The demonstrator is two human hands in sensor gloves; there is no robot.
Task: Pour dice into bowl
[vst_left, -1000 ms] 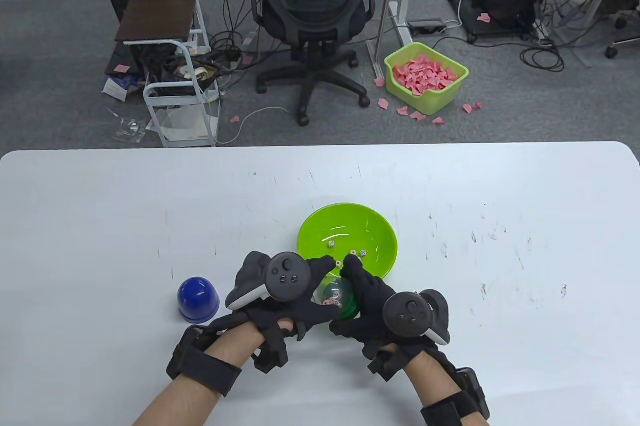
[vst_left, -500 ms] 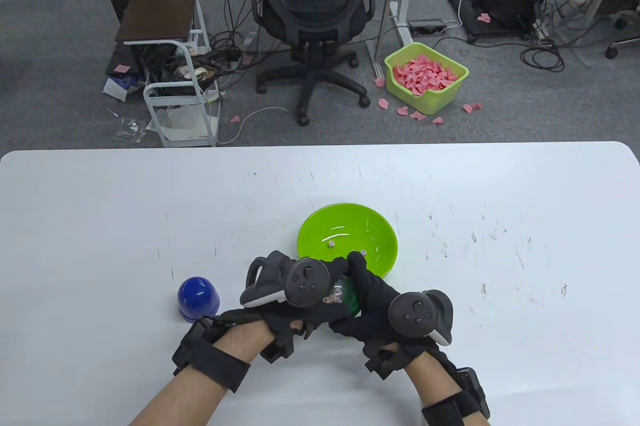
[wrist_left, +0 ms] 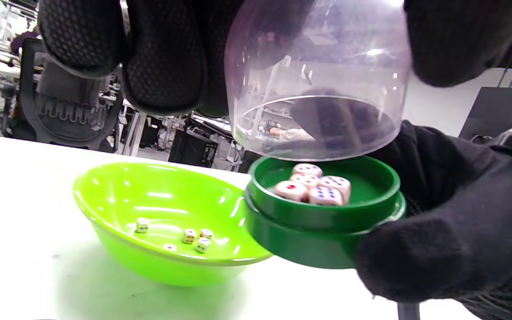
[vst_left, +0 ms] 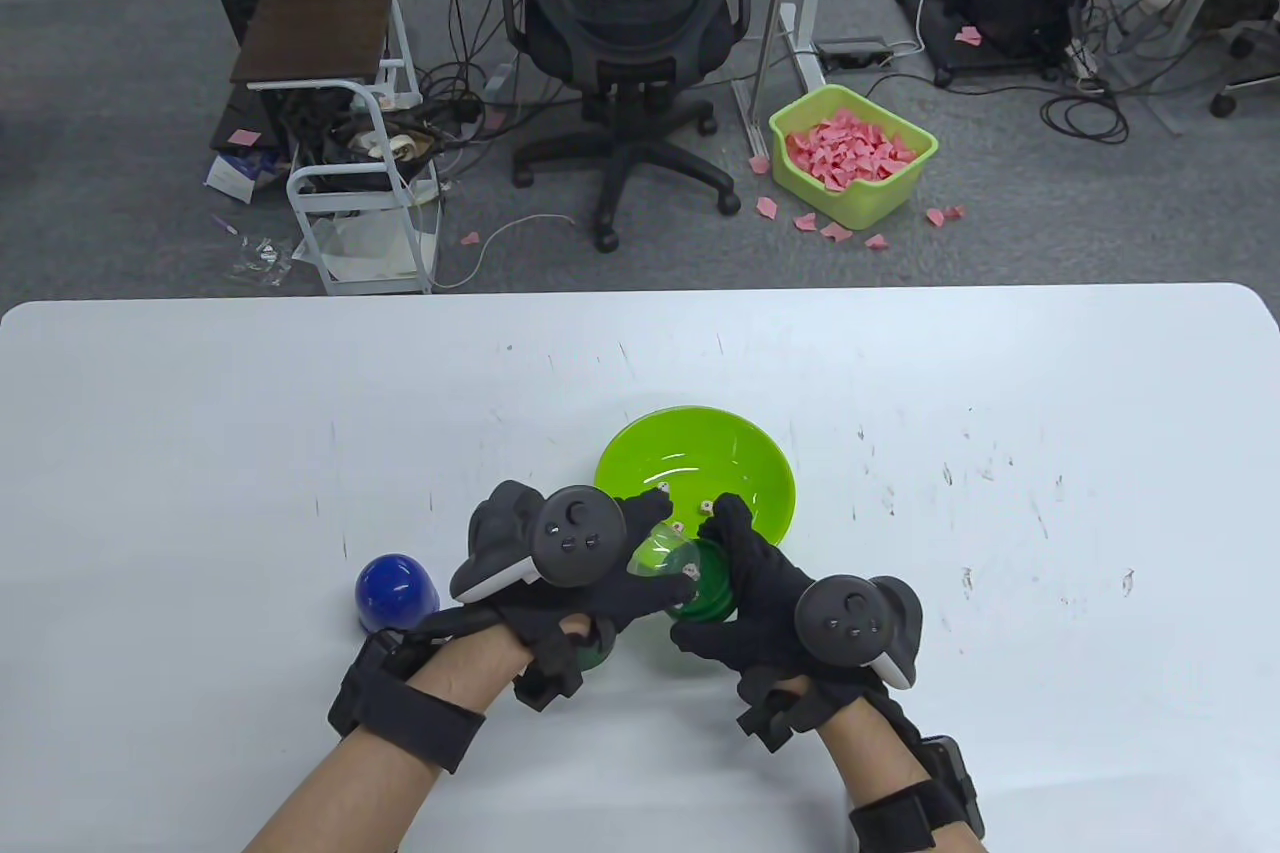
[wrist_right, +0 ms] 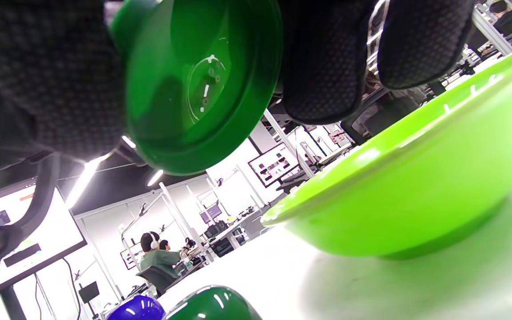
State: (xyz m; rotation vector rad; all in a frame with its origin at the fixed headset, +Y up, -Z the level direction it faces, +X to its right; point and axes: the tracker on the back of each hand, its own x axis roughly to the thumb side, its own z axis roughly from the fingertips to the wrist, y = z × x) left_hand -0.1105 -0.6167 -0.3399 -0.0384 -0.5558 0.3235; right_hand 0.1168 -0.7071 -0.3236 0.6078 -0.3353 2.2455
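**Ann:** Near the table's front edge, at the centre, both hands are busy. The left hand [vst_left: 560, 573] grips a clear plastic dome lid [wrist_left: 318, 80] from above, and it's off now, hanging just above the dark green round plastic tray [wrist_left: 322, 222]. Half a second ago that lid sat low over the tray with the hands pressed together.

**Bo:** And the right hand [vst_left: 770, 603] holds that tray from the side, fingers curled around its wall, thumb in front. From the right wrist view you see its underside lifted clear of the white table [vst_left: 200, 453].

**Ann:** Inside it, a cluster of pale dice with red and blue pips [wrist_left: 314, 189], uncovered. Tray rim sits just beside the near rim of the lime green plastic bowl [vst_left: 760, 453], maybe touching.

**Bo:** The bowl already has a few small dice [wrist_left: 191, 235] in its bottom, so I'd call this a later round of pouring.

**Ann:** With the lid lifted, nothing blocks the way. My guess: the tray needs to tip over that rim next, gently, or dice skip out.

**Bo:** One blue plastic dome cup [vst_left: 396, 593] waits to the left, near the front edge, and the right wrist view shows a dark green dome beside it.
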